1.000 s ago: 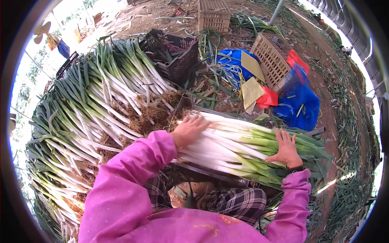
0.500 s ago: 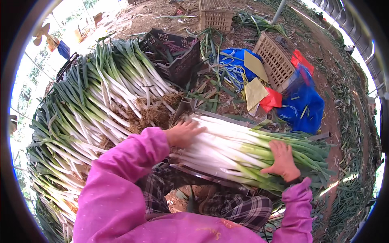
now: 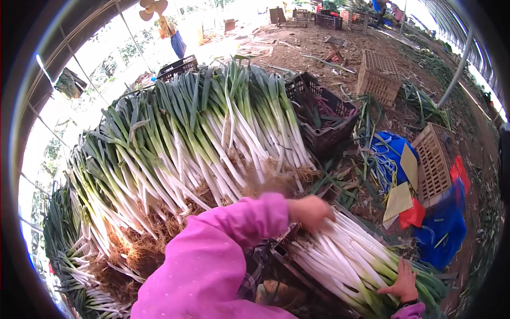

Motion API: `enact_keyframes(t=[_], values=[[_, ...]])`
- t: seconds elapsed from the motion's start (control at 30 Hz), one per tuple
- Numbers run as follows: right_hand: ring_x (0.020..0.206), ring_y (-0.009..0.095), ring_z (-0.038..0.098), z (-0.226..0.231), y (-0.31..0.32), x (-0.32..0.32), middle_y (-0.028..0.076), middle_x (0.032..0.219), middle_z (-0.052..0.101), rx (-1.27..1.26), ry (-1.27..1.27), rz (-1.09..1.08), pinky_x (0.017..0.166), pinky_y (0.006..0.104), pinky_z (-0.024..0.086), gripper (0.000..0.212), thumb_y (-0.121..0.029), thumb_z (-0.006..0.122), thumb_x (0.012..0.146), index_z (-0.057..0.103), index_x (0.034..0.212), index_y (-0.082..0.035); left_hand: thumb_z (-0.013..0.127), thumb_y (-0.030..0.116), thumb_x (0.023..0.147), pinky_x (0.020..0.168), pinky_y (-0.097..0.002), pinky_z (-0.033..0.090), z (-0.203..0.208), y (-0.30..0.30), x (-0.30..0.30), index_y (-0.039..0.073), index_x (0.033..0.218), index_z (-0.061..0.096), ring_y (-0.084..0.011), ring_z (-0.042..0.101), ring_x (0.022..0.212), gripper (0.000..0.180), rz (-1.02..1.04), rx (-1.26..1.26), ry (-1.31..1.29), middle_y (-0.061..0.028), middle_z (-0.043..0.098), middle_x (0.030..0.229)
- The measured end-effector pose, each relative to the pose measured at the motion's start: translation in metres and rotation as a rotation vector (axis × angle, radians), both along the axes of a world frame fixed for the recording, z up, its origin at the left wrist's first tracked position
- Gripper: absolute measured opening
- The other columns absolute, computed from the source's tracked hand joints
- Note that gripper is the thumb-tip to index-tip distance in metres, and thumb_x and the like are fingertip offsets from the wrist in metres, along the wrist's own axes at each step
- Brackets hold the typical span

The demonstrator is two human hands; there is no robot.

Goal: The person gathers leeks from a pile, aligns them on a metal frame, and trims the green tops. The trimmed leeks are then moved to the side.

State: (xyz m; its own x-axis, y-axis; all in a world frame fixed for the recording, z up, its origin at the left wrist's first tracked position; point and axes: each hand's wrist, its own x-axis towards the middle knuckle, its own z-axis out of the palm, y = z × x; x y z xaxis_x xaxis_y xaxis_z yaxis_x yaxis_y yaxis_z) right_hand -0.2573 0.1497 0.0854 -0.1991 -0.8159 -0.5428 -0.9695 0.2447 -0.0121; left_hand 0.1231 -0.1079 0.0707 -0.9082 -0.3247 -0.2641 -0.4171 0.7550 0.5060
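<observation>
A bundle of trimmed leeks (image 3: 340, 255) lies in a low dark frame (image 3: 333, 192), white ends toward the upper left and green leaves toward the lower right. My left hand (image 3: 312, 212) is over the white ends, its fingers smeared by motion. Stretched over the green part, my right hand (image 3: 402, 283) rests with thumb and fingers apart and grips nothing. To the left spreads a big heap of leeks (image 3: 196, 143) with brown roots on. A blurred brown root clump (image 3: 271, 183) shows just above my left sleeve.
A black crate (image 3: 324, 114) with dark scraps stands behind the heap. Tan plastic crates (image 3: 378, 77), a blue sheet with pale strings (image 3: 392, 159), yellow and red pieces (image 3: 398, 204) and blue netting (image 3: 442, 228) lie to the right. Leaf scraps litter the earth floor.
The view has swung left, so the bundle sits lower and farther right. My left hand, flat on the white ends before, is now blurred in motion there. My right hand stays on the greens.
</observation>
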Motion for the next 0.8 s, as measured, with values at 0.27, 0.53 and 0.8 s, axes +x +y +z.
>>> enact_keyframes(t=[0.27,0.53,0.8], values=[[0.130,0.039,0.035,0.023,0.004,0.053,0.022,0.137,0.041,-0.045,0.078,0.035,0.108,0.0500,0.027,0.121,-0.057,0.084,0.043,0.035,0.139,-0.001,0.054,0.013,0.085,0.090,-0.0458,0.046,-0.100,-0.148,0.198,0.013,0.111,0.062,-0.0333,0.055,0.113,0.027,1.171,-0.514,0.012,-0.0103,0.057,0.118],[0.131,0.039,0.036,0.025,0.006,0.047,0.024,0.141,0.040,0.011,0.149,0.009,0.110,0.0488,0.027,0.116,-0.054,0.083,0.052,0.033,0.143,-0.001,0.060,0.021,0.084,0.097,-0.0449,0.040,-0.077,-0.168,0.202,0.020,0.107,0.066,-0.0323,0.048,0.123,0.024,0.711,-0.812,-0.361,-0.0096,0.058,0.124],[0.131,0.041,0.036,0.021,0.003,0.041,0.026,0.141,0.040,0.012,0.175,0.004,0.111,0.0472,0.027,0.114,-0.056,0.081,0.052,0.037,0.139,0.003,0.065,0.013,0.082,0.073,-0.0300,0.054,-0.046,-0.058,0.179,0.012,0.096,0.065,-0.0156,0.062,0.087,0.015,0.555,-0.452,-0.315,-0.0098,0.060,0.118]])
